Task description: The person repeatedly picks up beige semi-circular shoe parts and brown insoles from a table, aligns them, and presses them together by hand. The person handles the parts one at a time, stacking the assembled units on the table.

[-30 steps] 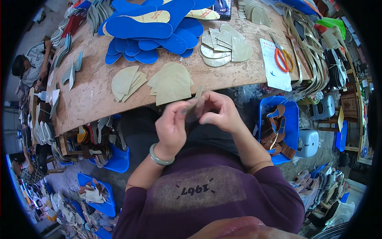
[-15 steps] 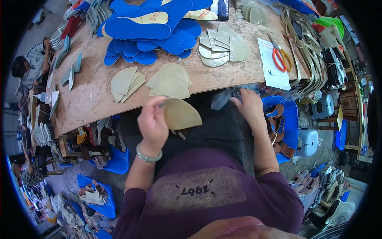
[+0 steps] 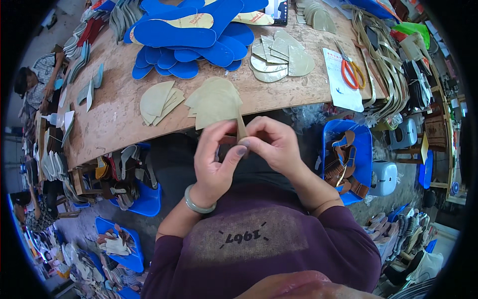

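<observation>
My left hand (image 3: 213,157) and my right hand (image 3: 273,144) meet just off the table's front edge. Thumbs and fingers of both pinch a thin beige half-round shoe piece (image 3: 241,128), turned nearly edge-on to the view. Beyond it on the table lies a fanned stack of similar beige pieces (image 3: 214,99). A smaller beige stack (image 3: 158,100) sits to its left. Pieces with shiny film (image 3: 286,55) lie farther back, next to a heap of blue insoles (image 3: 174,35).
Orange-handled scissors (image 3: 352,74) rest on a paper sheet (image 3: 343,94) at right, near hanging beige straps (image 3: 388,65). Crumpled clear film (image 3: 308,117) lies below the table edge. A blue bin (image 3: 368,149) of brown straps stands right; a person (image 3: 42,79) sits at far left.
My right hand has come left from beside the clear film, which it no longer holds, to the beige piece. My left hand has shifted right, and the piece has turned from face-on to edge-on.
</observation>
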